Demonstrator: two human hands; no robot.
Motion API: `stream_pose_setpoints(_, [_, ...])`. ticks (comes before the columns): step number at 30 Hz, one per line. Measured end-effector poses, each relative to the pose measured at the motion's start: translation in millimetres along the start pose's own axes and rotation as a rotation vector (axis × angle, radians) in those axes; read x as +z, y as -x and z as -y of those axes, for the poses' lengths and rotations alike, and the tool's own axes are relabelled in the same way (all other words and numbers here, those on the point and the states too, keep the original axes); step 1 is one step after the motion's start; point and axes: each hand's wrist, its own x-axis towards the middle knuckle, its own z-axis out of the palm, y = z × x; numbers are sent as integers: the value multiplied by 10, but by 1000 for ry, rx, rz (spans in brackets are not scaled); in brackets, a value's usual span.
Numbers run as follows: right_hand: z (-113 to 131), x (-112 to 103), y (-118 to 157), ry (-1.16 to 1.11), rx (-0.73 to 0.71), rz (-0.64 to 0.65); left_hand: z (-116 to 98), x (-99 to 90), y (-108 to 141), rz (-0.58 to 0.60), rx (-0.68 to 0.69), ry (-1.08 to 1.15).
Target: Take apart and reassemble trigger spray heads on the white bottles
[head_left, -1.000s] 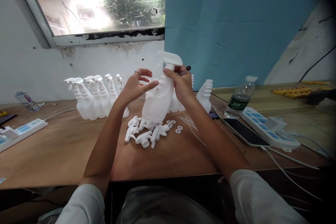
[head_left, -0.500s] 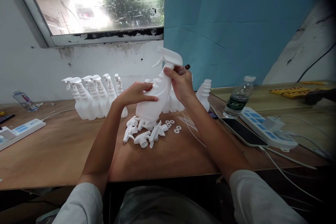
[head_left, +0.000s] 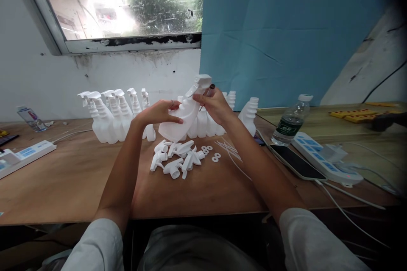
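Observation:
A white spray bottle (head_left: 178,122) is held tilted above the table, its top leaning right. My left hand (head_left: 160,113) is closed around the bottle's body, thumb across the front. My right hand (head_left: 215,103) pinches the collar under the white trigger head (head_left: 202,80), which sits on the bottle's neck. A dark-ended pen-like stick (head_left: 211,87) pokes out from between the right fingers; most of it is hidden. Below the bottle lies a pile of loose trigger heads (head_left: 174,167). Small white ring washers (head_left: 215,157) and thin white tubes (head_left: 229,150) lie to its right.
Spray bottles with heads (head_left: 103,120) stand at the back left. Bottles without heads (head_left: 249,118) stand behind and right of my hands. At right are a water bottle (head_left: 288,125), a phone (head_left: 297,161) and a power strip (head_left: 327,159); another power strip (head_left: 28,156) lies left.
The held bottle has come down slightly and leans further over. Its trigger head has turned from side-on, pointing left, to a foreshortened angle. Both hands still hold it.

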Motion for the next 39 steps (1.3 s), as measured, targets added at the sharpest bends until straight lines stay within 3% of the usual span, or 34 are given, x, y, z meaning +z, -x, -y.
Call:
stream_pose_setpoints(3, [28, 5, 10, 39, 0, -30, 9, -19, 15, 4, -6, 14])
stream_pose_setpoints(7, [73, 4, 21, 29, -29, 78, 24, -24, 19, -9, 50, 85])
stream_pose_setpoints(14, [72, -13, 18, 30, -81, 34, 36, -45, 35, 29, 65, 140])
stream_pose_setpoints(18, [140, -2, 60, -13, -120, 103, -44, -122, 108, 132, 101, 305])
stream_pose_setpoints(23, [228, 15, 131, 41, -102, 206, -118, -265, 253, 254, 44, 378])
stream_pose_setpoints(27, [352, -17, 157, 62, -153, 130, 6, -345, 323, 386, 12, 374])
stream_pose_setpoints(32, [747, -111, 229, 149, -362, -103, 175, -387, 311, 247, -18, 385])
stream_pose_setpoints(36, [1130, -225, 332, -15, -586, -181, 221, -359, 242, 125, -30, 354])
stream_pose_setpoints(39, [1275, -339, 367, -110, -507, -143, 255, -293, 166, -32, -52, 308])
